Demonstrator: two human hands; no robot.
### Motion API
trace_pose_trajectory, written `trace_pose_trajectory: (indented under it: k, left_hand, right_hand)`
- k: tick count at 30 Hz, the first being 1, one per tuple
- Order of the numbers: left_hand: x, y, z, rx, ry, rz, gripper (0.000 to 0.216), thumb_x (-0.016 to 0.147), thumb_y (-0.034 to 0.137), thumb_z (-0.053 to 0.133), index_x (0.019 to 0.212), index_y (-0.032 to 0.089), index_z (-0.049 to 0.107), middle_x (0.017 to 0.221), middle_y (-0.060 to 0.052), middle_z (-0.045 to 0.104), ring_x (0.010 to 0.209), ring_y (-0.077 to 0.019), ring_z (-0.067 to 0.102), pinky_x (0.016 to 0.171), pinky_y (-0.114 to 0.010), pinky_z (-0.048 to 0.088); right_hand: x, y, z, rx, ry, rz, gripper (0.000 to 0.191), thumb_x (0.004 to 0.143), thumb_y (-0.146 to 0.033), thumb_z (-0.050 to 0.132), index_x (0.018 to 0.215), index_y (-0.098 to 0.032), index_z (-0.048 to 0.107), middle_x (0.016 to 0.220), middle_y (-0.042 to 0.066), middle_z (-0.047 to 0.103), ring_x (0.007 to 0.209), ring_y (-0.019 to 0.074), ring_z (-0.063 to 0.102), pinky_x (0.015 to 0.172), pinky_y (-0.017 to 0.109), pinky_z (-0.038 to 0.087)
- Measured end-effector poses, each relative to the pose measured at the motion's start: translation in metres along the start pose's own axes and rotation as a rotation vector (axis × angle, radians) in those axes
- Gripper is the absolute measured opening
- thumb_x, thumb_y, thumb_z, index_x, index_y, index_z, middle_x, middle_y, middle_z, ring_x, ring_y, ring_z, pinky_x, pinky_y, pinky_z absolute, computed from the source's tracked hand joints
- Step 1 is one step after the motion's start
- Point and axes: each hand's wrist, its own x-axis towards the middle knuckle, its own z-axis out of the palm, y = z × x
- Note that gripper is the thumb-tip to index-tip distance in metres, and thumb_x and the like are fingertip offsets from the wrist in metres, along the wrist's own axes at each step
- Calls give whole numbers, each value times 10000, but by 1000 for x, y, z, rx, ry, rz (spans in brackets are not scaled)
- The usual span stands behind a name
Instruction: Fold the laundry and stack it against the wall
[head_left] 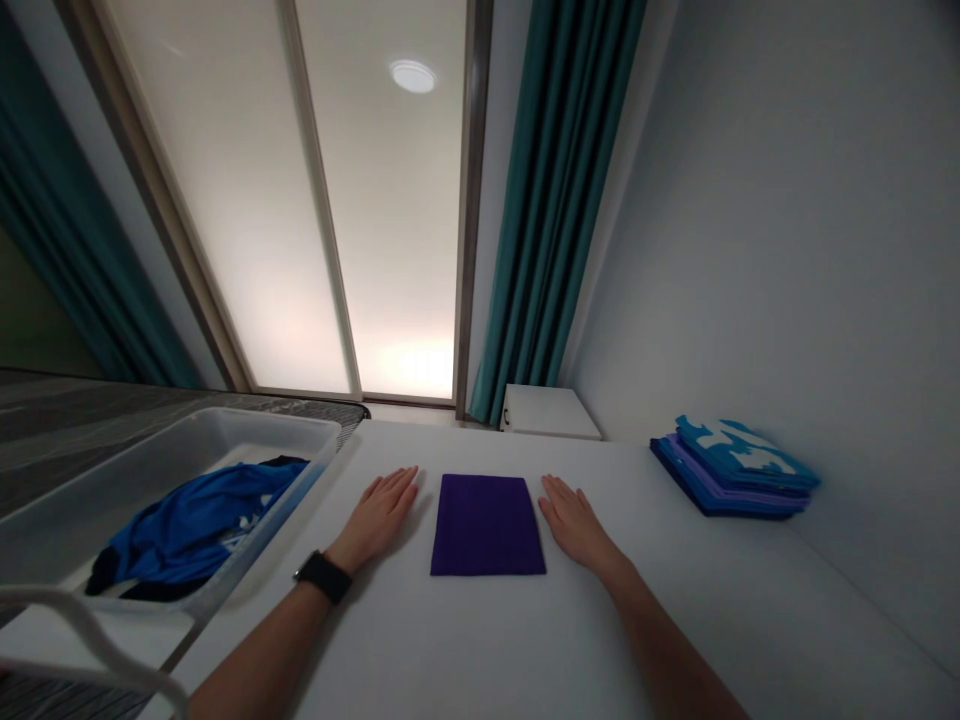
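A folded dark purple cloth (487, 524) lies flat in a neat rectangle on the white table (465, 640). My left hand (381, 515) rests flat on the table just left of the cloth, fingers extended, holding nothing. A black watch sits on that wrist. My right hand (574, 522) lies flat on the table just right of the cloth, also holding nothing. Neither hand touches the cloth.
A translucent plastic bin (150, 450) at the left holds crumpled blue and dark garments (195, 530). A stack of folded blue and purple clothes (735, 470) sits at the table's right by the wall. A small white cabinet (551, 412), teal curtains and a frosted sliding door stand behind.
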Motion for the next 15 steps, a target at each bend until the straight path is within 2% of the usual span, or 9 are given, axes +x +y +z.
trace_pose_trajectory:
  k: [4,8,12,15]
  left_hand:
    - [-1,15,-3,-42,18,43,477,970,424,311,1332,196,525,1379,-100,551,1284,-242,491,1109,-464,343]
    - [-6,40,-17,-126,52,199,416,940,335,397,1304,199,544,1359,-91,559,1249,-232,508,1076,-427,398]
    - [-17,78,-30,-142,17,410,271,926,235,459,1127,235,640,1228,-59,623,1169,-211,528,1029,-393,415]
    - [-24,102,-31,-99,-72,547,160,906,240,536,998,234,666,1098,-45,651,1060,-207,553,961,-375,428]
  right_hand:
    - [0,-8,3,-7,16,-53,559,932,-427,297,1416,-184,434,1473,91,425,1385,243,332,1159,476,144]
    - [-2,-21,-2,18,93,-171,491,914,-358,349,1352,-194,499,1387,106,516,1306,241,426,1128,446,260]
    - [-12,-44,-10,7,166,-370,319,902,-245,408,1145,-214,614,1188,106,600,1155,240,515,1035,449,380]
    - [-23,-69,-10,-41,165,-487,195,889,-174,468,984,-217,633,1016,79,617,1018,221,545,962,409,420]
